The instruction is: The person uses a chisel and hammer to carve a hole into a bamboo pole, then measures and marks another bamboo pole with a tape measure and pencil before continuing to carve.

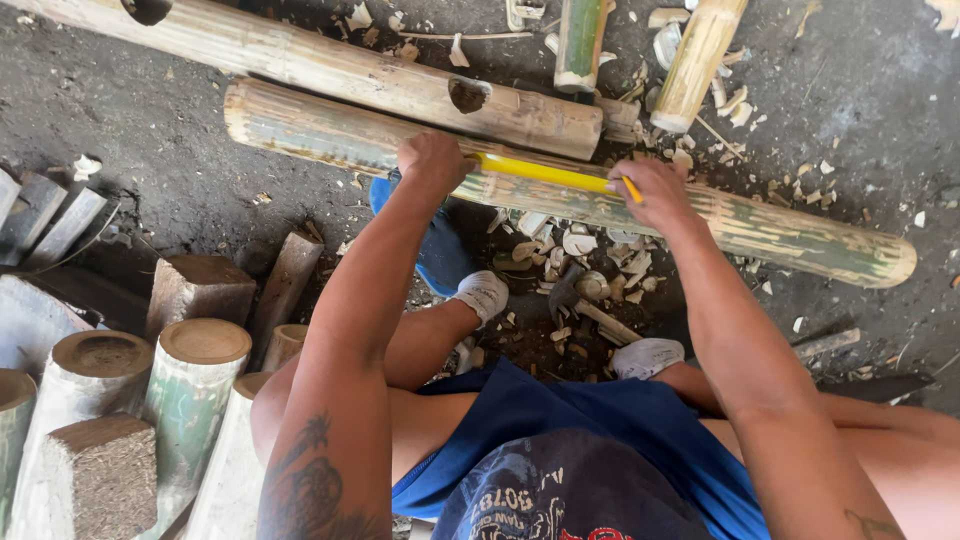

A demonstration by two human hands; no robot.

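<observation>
A long greenish bamboo pole (760, 228) lies across the dark ground in front of me. My left hand (432, 160) presses one end of a yellow ruler-like strip (540, 172) flat on the pole. My right hand (655, 190) grips the strip's other end together with a pencil (631, 188) whose tip touches the pole. A second, paler bamboo pole (330, 70) with cut notches lies just behind, touching the first. My knees and white-socked feet (484, 293) sit below the pole.
Short bamboo sections and wood blocks (190, 370) stand at the lower left. Two more bamboo pieces (695, 60) lean at the top. Chips and shavings (580, 245) litter the ground by my feet, with a hatchet-like tool (590, 310) among them. Blue sandal (440, 250) underfoot.
</observation>
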